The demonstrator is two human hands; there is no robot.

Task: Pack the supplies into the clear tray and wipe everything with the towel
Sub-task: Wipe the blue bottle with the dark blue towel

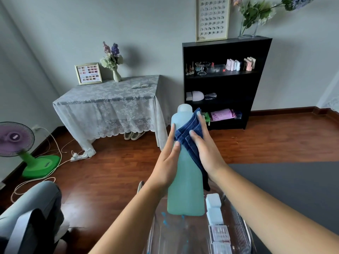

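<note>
A tall translucent bottle [185,189] of blue-green liquid is held upright above the clear tray [245,233]. My left hand [167,165] grips the bottle's left side, fingers pointing up. My right hand [207,151] presses a folded dark blue towel [187,132] against the bottle's upper right side. The towel hangs down behind the bottle. Inside the tray lie pale blue blocks [213,208] and small clear cases [220,233] of supplies along its right side.
A grey table surface [293,189] lies under and right of the tray. A lace-covered table [110,99], a black bookshelf [225,81], a green floor fan [23,145] with cords, and a chair [27,213] at lower left surround the wooden floor.
</note>
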